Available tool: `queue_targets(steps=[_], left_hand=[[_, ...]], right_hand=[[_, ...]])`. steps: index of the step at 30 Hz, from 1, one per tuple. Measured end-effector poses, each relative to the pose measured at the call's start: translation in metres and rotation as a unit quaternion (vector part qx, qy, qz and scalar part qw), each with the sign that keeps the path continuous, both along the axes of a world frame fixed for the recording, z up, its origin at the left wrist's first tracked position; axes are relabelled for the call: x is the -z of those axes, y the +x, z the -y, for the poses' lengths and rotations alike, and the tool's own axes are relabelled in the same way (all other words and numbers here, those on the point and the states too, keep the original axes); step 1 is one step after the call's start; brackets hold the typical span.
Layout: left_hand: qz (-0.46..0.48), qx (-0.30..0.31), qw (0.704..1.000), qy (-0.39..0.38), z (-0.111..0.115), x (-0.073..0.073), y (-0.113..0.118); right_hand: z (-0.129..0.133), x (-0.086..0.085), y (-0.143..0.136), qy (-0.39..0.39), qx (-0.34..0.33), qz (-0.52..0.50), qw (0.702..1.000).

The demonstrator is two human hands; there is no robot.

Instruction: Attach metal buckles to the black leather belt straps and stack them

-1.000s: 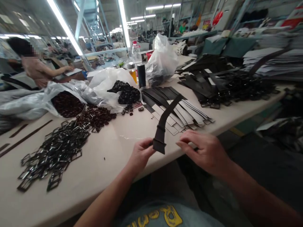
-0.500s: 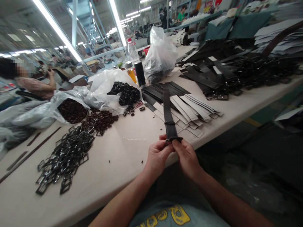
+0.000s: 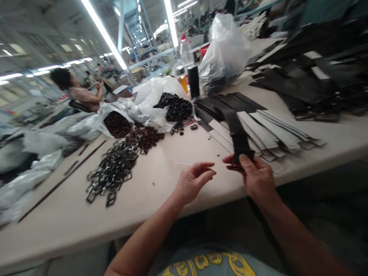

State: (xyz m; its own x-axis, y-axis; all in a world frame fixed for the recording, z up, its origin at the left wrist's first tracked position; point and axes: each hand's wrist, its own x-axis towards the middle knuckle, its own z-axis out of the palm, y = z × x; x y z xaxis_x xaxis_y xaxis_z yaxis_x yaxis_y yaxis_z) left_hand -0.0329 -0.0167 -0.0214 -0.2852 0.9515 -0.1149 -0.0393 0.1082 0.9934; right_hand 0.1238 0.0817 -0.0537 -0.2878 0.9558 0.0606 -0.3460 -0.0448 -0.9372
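Note:
A black belt point(image 3: 236, 128) runs from among the stacked strips toward me, its near end gripped in my right hand point(image 3: 260, 176), thumb on top. A dark buckle-like piece sits at that end, mostly hidden by the fingers. My left hand point(image 3: 193, 180) is off the belt, a short way to its left, with nothing in it and thumb and fingers apart. Under and beside the belt lie black strips with white ends point(image 3: 264, 132). A heap of shiny dark buckles point(image 3: 112, 170) lies left of my left hand.
Small brown loops point(image 3: 145, 138) spill from a plastic bag, with black loops point(image 3: 176, 107) behind. A tied plastic bag point(image 3: 225, 50), a black cylinder point(image 3: 193, 82) and a bottle point(image 3: 185, 51) stand farther back. More black belts point(image 3: 310, 84) are heaped right. Another person point(image 3: 83, 92) sits at far left.
My left hand has let go of the belt end and moved apart to the left. The right hand keeps hold of it. The view has turned, shifting the table's things rightward.

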Motion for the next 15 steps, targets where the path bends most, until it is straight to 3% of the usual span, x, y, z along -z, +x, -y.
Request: queue_targets(steps=[3, 5, 9, 12, 15], left_hand=[[-0.101, -0.092, 0.990, -0.019, 0.019, 0.003, -0.057], [-0.174, -0.174, 0.969, -0.022, 0.033, 0.004, -0.100], [-0.239, -0.258, 0.936, -0.021, 0.055, 0.003, -0.174], [-0.281, -0.267, 0.922, -0.017, 0.051, -0.001, -0.199], [-0.319, -0.220, 0.922, -0.006, 0.020, -0.001, -0.195]], right_hand=[[-0.007, 0.010, -0.001, -0.016, 0.006, 0.011, 1.000], [-0.007, 0.014, -0.002, -0.023, 0.012, 0.023, 0.999], [-0.003, 0.013, -0.002, -0.010, 0.030, 0.063, 0.998], [0.000, 0.007, -0.003, 0.009, 0.028, 0.098, 0.995], [0.002, 0.002, -0.005, 0.016, 0.018, 0.111, 0.993]])
